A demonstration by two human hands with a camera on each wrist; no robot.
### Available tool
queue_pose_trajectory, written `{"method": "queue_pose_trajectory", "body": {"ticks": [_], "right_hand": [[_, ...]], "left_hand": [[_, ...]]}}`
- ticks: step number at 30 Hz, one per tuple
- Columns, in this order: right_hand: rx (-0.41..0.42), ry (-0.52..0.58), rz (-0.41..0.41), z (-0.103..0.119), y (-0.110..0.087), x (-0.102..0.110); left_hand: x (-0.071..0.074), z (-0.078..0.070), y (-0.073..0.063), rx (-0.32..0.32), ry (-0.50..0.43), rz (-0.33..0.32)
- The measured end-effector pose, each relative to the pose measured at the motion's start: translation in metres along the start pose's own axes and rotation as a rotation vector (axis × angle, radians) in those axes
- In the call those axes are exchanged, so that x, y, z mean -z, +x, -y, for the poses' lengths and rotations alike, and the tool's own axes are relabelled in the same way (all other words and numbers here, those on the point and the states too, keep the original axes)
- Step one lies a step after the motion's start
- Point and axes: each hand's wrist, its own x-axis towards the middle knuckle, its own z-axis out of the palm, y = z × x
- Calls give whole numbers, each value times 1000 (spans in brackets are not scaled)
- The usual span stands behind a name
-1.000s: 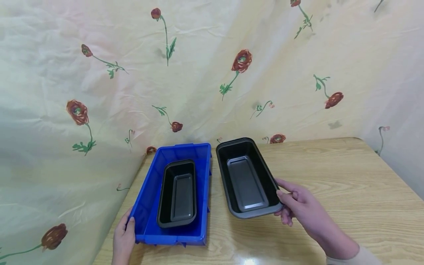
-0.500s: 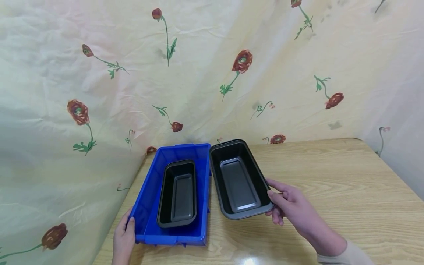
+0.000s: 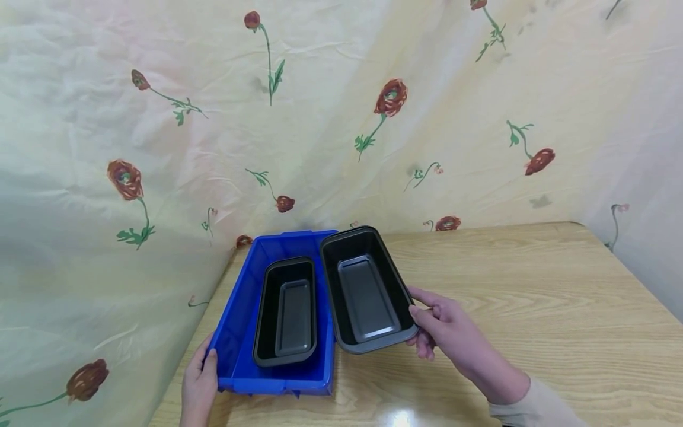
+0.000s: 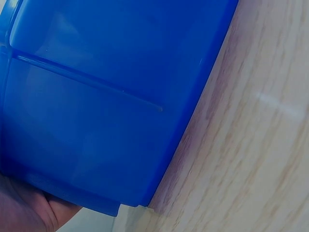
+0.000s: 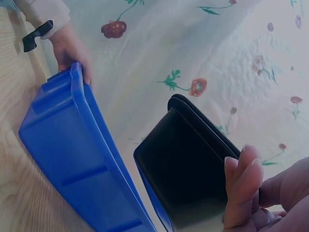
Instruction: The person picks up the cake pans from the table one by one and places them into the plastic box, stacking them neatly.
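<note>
A blue plastic bin [image 3: 235, 332] stands on the table, and inside it lies one black loaf pan [image 3: 295, 320]. My left hand [image 3: 200, 385] grips the bin's near left corner, thumb over the rim. With my right hand [image 3: 448, 332] I pinch the near right corner of a second black loaf pan [image 3: 368, 296], thumb on top and fingers below. This pan is held in the air, its left side over the bin's right rim. In the right wrist view the held pan [image 5: 186, 169] is tilted above the bin wall [image 5: 72, 150].
A wooden table [image 3: 533, 296] extends to the right of the bin. Behind and to the left hangs a pale cloth [image 3: 331, 118] with red flowers, close to the bin's back and left sides.
My right hand has carried the second loaf pan leftward, from beside the bin to partly over its right rim. The left hand, the bin and the pan inside it stay put.
</note>
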Motion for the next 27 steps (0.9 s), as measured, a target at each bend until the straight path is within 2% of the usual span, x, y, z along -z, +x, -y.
{"method": "queue_pose_trajectory", "body": {"ticks": [8, 15, 27], "right_hand": [[-37, 27, 21, 0, 11, -12], [-42, 47, 40, -2, 20, -22], [-59, 67, 39, -7, 33, -40]], "left_hand": [[-2, -3, 1, 27, 26, -2], [-1, -2, 0, -15, 20, -13], [-1, -1, 0, -2, 26, -10]]}}
